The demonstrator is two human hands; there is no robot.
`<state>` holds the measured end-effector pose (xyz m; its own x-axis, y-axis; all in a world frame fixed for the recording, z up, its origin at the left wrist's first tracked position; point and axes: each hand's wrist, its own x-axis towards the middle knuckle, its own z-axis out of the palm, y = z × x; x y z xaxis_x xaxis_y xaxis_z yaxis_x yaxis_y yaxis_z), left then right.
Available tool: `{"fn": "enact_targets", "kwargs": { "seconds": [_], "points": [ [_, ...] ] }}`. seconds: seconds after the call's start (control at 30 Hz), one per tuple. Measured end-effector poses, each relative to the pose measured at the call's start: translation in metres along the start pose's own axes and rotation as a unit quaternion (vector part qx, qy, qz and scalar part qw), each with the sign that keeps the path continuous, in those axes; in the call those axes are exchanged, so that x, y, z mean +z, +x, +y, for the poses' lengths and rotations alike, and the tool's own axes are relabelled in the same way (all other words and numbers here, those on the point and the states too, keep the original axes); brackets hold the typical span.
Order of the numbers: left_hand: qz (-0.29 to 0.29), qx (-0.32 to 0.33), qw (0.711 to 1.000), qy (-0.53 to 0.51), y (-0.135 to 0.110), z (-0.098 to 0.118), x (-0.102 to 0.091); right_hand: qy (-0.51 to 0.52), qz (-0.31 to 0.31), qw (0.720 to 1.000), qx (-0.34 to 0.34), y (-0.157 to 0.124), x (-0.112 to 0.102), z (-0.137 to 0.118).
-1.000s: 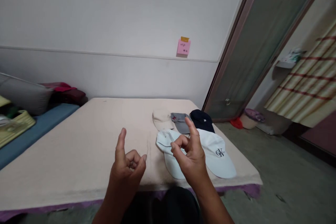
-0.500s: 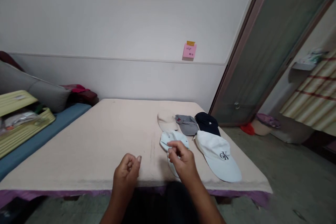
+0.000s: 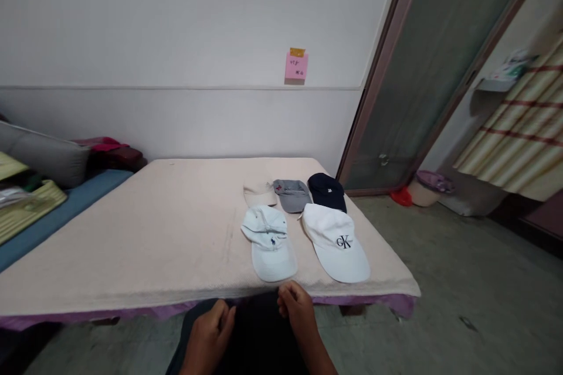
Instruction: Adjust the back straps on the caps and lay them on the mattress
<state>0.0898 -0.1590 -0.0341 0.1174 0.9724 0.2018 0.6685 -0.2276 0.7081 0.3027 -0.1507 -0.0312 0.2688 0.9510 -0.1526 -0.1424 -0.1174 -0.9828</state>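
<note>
Several caps lie on the right part of a beige covered table [image 3: 132, 234]. Nearest me are a pale blue cap [image 3: 268, 242] with a small dark logo and a white cap [image 3: 336, 243] with dark letters. Behind them sit a cream cap [image 3: 259, 193], a grey cap [image 3: 292, 194] and a navy cap [image 3: 326, 191]. My left hand [image 3: 210, 331] and my right hand [image 3: 295, 309] hang below the table's front edge, over my dark lap. Both have loosely curled fingers and hold nothing. The right hand is just short of the pale blue cap's brim.
A blue mattress [image 3: 61, 211] with a grey cushion [image 3: 41, 155] and a yellow-green case [image 3: 26, 205] lies at the left. A pink note [image 3: 296, 64] is stuck on the wall. A glass door [image 3: 431, 70] and a bare concrete floor [image 3: 475, 281] are at the right.
Both hands have dropped from over the table to below its front edge. The right hand has left the pale blue cap, which now lies fully in view.
</note>
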Motion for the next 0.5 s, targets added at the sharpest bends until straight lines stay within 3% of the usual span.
{"fn": "enact_targets", "kwargs": {
  "seconds": [0.13,0.3,0.5],
  "points": [
    [-0.013,0.025,0.998,0.055,0.008,0.013,0.015,0.033,0.039,0.997,0.064,0.01,-0.011,0.015],
    [-0.008,0.018,0.999,0.044,0.02,0.018,0.028,0.1,0.107,0.981,0.124,0.021,-0.021,0.028],
    [0.001,0.013,1.0,0.025,0.031,0.024,0.043,0.202,0.058,0.963,0.17,0.031,-0.022,0.018]
  ]
}}
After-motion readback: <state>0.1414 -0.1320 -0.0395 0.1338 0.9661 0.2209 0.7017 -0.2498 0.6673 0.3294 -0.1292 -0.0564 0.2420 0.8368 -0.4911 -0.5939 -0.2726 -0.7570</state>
